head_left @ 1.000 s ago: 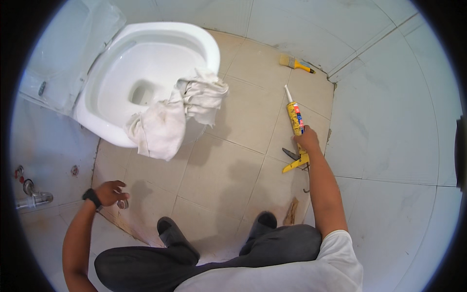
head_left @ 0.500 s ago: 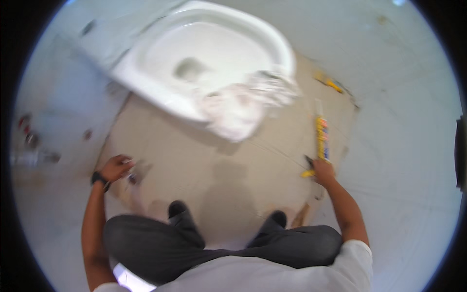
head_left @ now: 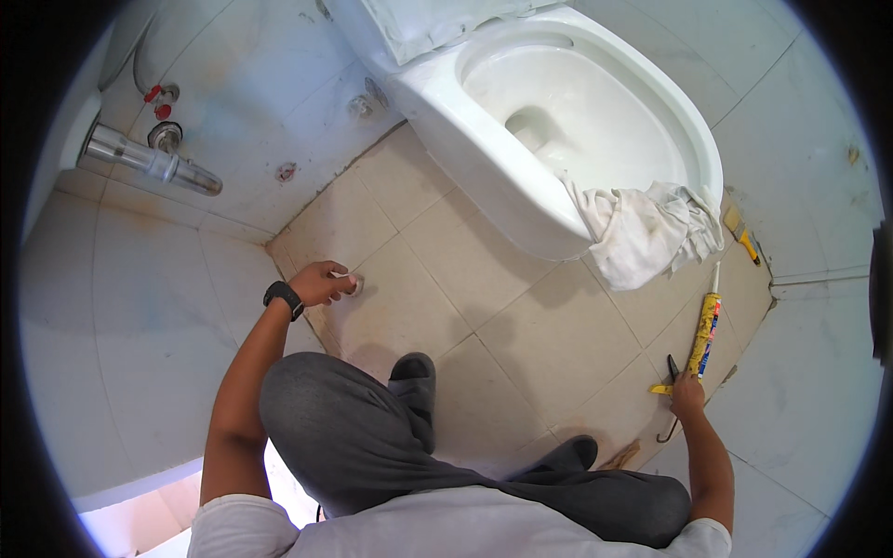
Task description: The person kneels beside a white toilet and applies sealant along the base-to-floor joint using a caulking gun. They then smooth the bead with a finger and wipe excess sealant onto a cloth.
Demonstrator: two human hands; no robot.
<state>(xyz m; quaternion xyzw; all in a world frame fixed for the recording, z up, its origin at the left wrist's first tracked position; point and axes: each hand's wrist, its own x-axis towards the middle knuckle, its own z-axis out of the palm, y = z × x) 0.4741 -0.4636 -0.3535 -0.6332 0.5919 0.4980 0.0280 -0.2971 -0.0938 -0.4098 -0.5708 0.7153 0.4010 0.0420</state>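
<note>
The caulking gun (head_left: 705,335) is by the right edge of the floor (head_left: 521,316). Its long body runs roughly along that edge, with its white tip (head_left: 716,277) pointing to the far edge, near a paintbrush (head_left: 743,234). The right hand (head_left: 688,395) wraps around its back end. A white rag (head_left: 642,237) hangs over the toilet (head_left: 498,181). The left hand (head_left: 321,283) curls near the left edge; I cannot tell if it pinches anything.

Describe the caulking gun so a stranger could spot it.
Find the white toilet, then the pale cloth on its rim. Below and right of that, the right hand holds the caulking gun. Unlike the nearby bristled paintbrush, it has a long yellow tube and thin white nozzle.
</note>
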